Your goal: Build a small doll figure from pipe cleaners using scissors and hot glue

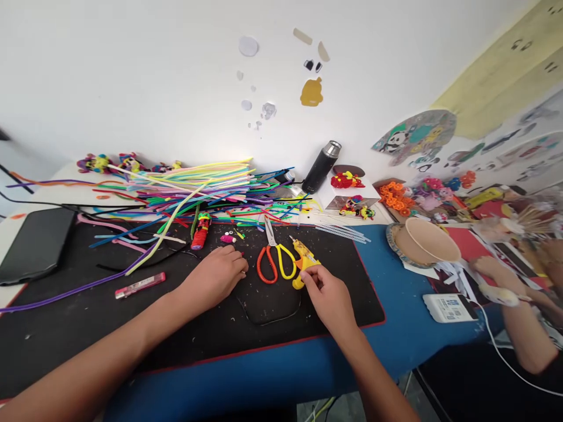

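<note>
A white wall (176, 76) rises behind a craft table, with two bare hands over a black mat (206, 328).
The mat lies on blue cloth (246, 381); a heap of coloured pipe cleaners (193, 187) spreads behind it, and another person's arm (523, 316) shows at far right. The right hand (328, 293) has its thumb and forefinger bent close together at the yellow glue gun's (305, 252) rear, touching it; whether they grip it I cannot tell. The left hand (215, 275) is palm down, fingers curled, its hold hidden. Between the hands lie open scissors (275, 252); beyond the left hand are a red figure (200, 231) and a small pink piece (228, 238).
</note>
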### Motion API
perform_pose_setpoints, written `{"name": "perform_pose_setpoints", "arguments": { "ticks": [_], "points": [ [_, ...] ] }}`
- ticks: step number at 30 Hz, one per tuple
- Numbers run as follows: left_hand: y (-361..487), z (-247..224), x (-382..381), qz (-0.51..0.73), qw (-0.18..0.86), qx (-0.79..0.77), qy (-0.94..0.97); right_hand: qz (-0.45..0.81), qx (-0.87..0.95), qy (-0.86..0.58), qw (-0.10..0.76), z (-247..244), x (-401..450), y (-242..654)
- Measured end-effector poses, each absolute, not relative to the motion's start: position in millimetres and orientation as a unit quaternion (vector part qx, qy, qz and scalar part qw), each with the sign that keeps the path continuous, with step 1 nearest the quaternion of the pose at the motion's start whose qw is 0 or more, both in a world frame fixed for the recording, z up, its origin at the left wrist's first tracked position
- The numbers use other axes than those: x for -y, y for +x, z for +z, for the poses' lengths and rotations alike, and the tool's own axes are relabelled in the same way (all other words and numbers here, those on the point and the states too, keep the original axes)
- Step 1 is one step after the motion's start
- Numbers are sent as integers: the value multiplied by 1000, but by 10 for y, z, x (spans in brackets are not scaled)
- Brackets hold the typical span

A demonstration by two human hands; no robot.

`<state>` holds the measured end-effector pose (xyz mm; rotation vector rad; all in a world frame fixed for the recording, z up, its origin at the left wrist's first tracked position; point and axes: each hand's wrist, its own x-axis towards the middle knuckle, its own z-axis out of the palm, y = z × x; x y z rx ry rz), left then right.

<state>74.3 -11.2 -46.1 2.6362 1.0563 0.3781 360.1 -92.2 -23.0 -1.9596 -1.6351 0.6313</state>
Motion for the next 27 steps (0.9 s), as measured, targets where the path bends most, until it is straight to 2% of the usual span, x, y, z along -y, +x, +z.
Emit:
{"name": "perform_pose_setpoints", "arguments": {
  "ticks": [4,8,10,20,27],
  "points": [
    [737,-386,89,147,218,-378,888,347,525,-729,271,-329,985,3725],
    [943,-126,165,163,456,-407,774,431,465,-712,301,-427,990,3764],
    [1135,-33,226,160,530,-399,731,462,433,-702,325,-444,974,3766],
    [1741,-342,154,152,654,-385,633,559,354,-664,346,-420,882,3830],
    [1845,-221,231,142,752,-363,532,549,378,-663,341,-433,830,3808]
  ]
}}
